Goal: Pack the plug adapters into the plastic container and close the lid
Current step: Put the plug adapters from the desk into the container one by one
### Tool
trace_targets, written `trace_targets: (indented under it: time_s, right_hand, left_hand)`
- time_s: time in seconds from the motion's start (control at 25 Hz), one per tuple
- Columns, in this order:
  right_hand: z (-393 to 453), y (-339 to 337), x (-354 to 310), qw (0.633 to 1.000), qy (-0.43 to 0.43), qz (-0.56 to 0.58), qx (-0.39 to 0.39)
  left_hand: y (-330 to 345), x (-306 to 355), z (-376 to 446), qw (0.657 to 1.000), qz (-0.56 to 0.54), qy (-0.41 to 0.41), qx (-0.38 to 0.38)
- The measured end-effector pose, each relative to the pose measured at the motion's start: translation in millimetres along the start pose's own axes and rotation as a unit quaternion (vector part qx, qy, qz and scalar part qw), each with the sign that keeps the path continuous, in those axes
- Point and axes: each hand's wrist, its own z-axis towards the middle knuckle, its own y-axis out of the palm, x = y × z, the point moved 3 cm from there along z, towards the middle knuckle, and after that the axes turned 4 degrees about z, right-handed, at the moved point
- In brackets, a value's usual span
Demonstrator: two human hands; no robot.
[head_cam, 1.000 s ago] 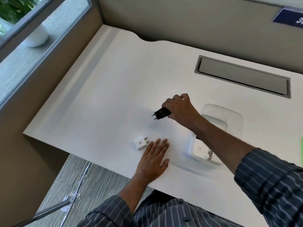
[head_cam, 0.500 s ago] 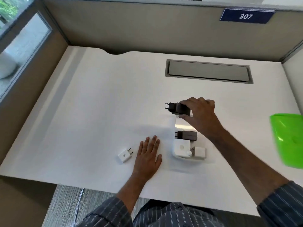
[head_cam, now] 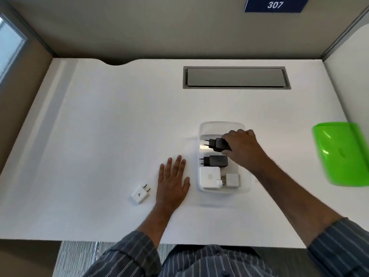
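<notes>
A clear plastic container (head_cam: 219, 124) stands on the white desk, right of centre. My right hand (head_cam: 242, 147) grips a black plug adapter (head_cam: 216, 144) over the container's far half, pins pointing left. Inside lie a second black adapter (head_cam: 216, 161), a large white adapter (head_cam: 208, 176) and a small white one (head_cam: 232, 179). My left hand (head_cam: 172, 181) rests flat on the desk just left of the container. A small white two-pin adapter (head_cam: 140, 193) lies on the desk to the left of that hand. The green lid (head_cam: 342, 152) lies at the far right.
A grey cable hatch (head_cam: 235, 77) is set into the desk behind the container. Partition walls close the desk at the back and right, with a blue sign (head_cam: 274, 4) reading 307. The desk's front edge runs just above my striped sleeves.
My right hand has carried the black adapter from the open desk to the right, over the container, and lowered it. My left hand has stayed flat. The camera view has swung right.
</notes>
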Motion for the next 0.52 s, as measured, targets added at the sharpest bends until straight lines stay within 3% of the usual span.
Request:
trace_targets:
  time_s: [0.32,0.52]
  right_hand:
    - [24,30,-10,0.996,-0.009,-0.052,-0.068]
    - [26,40,0,0.990,0.003,0.051,-0.134]
  left_hand:
    - [7,-3,0,1.000,-0.001,0.003,0.013]
    - [8,-4,0,1.000,-0.004,0.001,0.013]
